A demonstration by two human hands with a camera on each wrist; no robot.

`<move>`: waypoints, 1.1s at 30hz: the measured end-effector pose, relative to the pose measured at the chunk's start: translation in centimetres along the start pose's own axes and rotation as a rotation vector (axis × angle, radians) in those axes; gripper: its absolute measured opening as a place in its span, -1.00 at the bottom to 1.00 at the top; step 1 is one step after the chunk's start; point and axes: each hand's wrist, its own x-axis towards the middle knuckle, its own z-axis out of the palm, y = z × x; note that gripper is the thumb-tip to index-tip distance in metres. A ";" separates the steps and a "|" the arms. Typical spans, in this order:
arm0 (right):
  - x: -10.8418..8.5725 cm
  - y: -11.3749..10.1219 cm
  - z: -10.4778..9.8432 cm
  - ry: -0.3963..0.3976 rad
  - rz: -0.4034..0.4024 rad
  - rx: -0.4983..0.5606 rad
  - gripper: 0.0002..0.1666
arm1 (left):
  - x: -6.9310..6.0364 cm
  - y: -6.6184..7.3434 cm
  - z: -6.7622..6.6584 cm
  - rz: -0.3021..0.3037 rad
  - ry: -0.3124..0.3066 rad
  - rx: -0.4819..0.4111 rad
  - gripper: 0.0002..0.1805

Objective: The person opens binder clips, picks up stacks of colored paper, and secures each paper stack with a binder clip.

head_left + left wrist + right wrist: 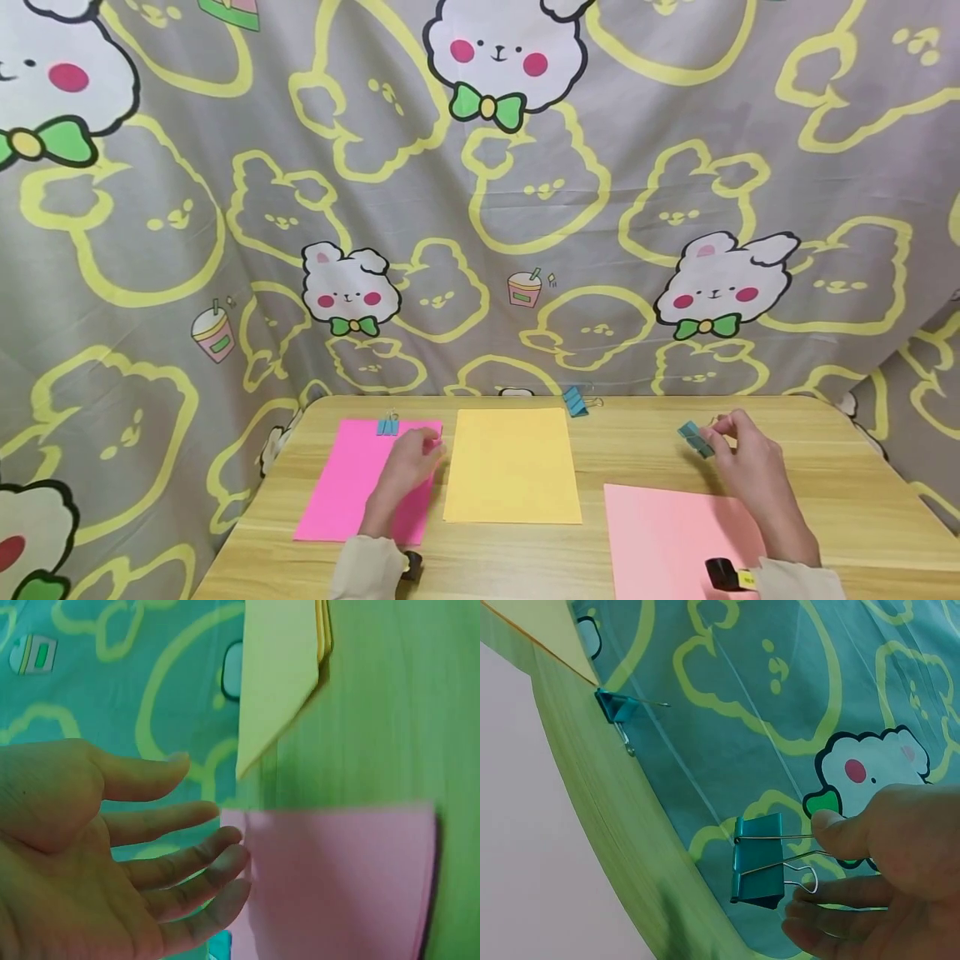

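Observation:
My right hand [753,458] pinches a blue binder clip [695,439] by its wire handle, held above the far right of the table. In the right wrist view the held clip [757,862] shows its body, with the thumb on the wire. My left hand [67,840] has its fingers loosely extended and holds nothing; it hovers over the right side of the magenta paper [352,483]. A second blue binder clip [387,426] is at that paper's far edge. Beside it lies the yellow paper [513,467], and a third binder clip [576,402] is by its far right corner.
Pale pink paper [660,542] lies near the right front, partly under my right forearm. The wooden table [510,567] ends at a patterned curtain [480,333] behind it. Both wrists carry small black devices.

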 end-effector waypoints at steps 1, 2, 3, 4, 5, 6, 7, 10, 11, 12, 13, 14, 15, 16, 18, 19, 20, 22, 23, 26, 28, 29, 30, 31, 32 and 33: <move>0.0 0.0 0.0 -0.002 -0.001 -0.003 -0.74 | -0.1 0.3 0.2 0.006 -0.013 0.000 -0.68; 0.0 -0.1 0.1 0.000 -0.004 -0.005 -0.74 | -0.1 0.7 0.5 0.011 -0.023 0.006 -0.72; 0.0 -0.1 0.1 0.005 -0.005 -0.004 -0.74 | -0.2 1.1 0.7 0.009 -0.026 0.024 -0.72; 0.0 -0.1 0.1 0.012 -0.008 -0.004 -0.75 | -0.3 1.6 1.0 0.003 -0.026 0.046 -0.73; 0.0 -0.2 0.1 0.021 -0.012 -0.001 -0.76 | -0.3 2.0 1.4 -0.008 -0.025 0.074 -0.73; 0.0 -0.2 0.2 0.032 -0.020 0.002 -0.77 | -0.3 2.5 1.7 -0.022 -0.017 0.103 -0.70; 0.0 -0.3 0.2 0.043 -0.026 0.007 -0.77 | -0.3 2.8 2.0 -0.044 -0.009 0.139 -0.66; 0.0 -0.3 0.2 0.078 -0.041 0.020 -0.80 | -0.4 3.8 2.9 -0.120 0.006 0.226 -0.58; 0.0 -0.3 0.2 0.087 -0.043 0.019 -0.80 | -0.4 4.1 3.2 -0.149 -0.004 0.247 -0.54; 0.0 -0.3 0.1 0.096 -0.044 0.016 -0.80 | -0.4 4.4 3.5 -0.169 -0.010 0.262 -0.52; 0.0 -0.2 0.1 0.102 -0.043 0.014 -0.81 | -0.3 4.7 3.7 -0.188 -0.021 0.278 -0.48; 0.0 -0.2 0.0 0.109 -0.044 0.010 -0.81 | -0.3 5.0 3.9 -0.208 -0.031 0.291 -0.46; 0.0 -0.1 0.0 0.113 -0.045 0.007 -0.81 | -0.3 5.4 4.1 -0.224 -0.040 0.308 -0.43; 0.1 -0.1 -0.1 0.115 -0.045 0.006 -0.81 | -0.2 5.6 4.3 -0.237 -0.043 0.324 -0.39; 0.1 -0.1 -0.1 0.124 -0.049 0.010 -0.81 | -0.1 6.1 4.6 -0.260 -0.043 0.346 -0.34; 0.1 -0.1 -0.1 0.129 -0.051 0.014 -0.82 | 0.0 6.2 4.8 -0.269 -0.045 0.365 -0.32; 0.1 -0.2 -0.1 0.136 -0.054 0.017 -0.82 | 0.1 6.2 5.0 -0.276 -0.042 0.377 -0.30; 0.1 -0.3 -0.1 0.149 -0.058 0.021 -0.83 | 0.3 6.0 5.2 -0.275 -0.030 0.390 -0.30; 0.1 -0.3 0.0 0.151 -0.059 0.023 -0.83 | 0.4 5.8 5.3 -0.268 -0.022 0.395 -0.32; 0.1 -0.5 0.0 0.142 -0.054 0.025 -0.82 | 0.5 5.4 5.3 -0.235 -0.001 0.375 -0.40; 0.1 -0.5 0.0 0.127 -0.043 0.027 -0.82 | 0.6 5.3 5.1 -0.217 -0.003 0.343 -0.46; 0.1 -0.5 0.0 0.120 -0.038 0.027 -0.82 | 0.6 5.4 5.1 -0.210 -0.009 0.324 -0.47; 0.2 -0.5 0.0 0.116 -0.035 0.024 -0.82 | 0.6 5.4 5.0 -0.207 -0.017 0.305 -0.48; 0.2 -0.5 0.0 0.113 -0.032 0.024 -0.82 | 0.7 5.5 4.9 -0.208 -0.029 0.290 -0.49; 0.1 -0.5 0.0 0.110 -0.031 0.023 -0.82 | 0.7 5.5 4.8 -0.205 -0.035 0.277 -0.49; 0.2 -0.5 0.0 0.109 -0.031 0.022 -0.82 | 0.8 5.6 4.8 -0.204 -0.046 0.265 -0.50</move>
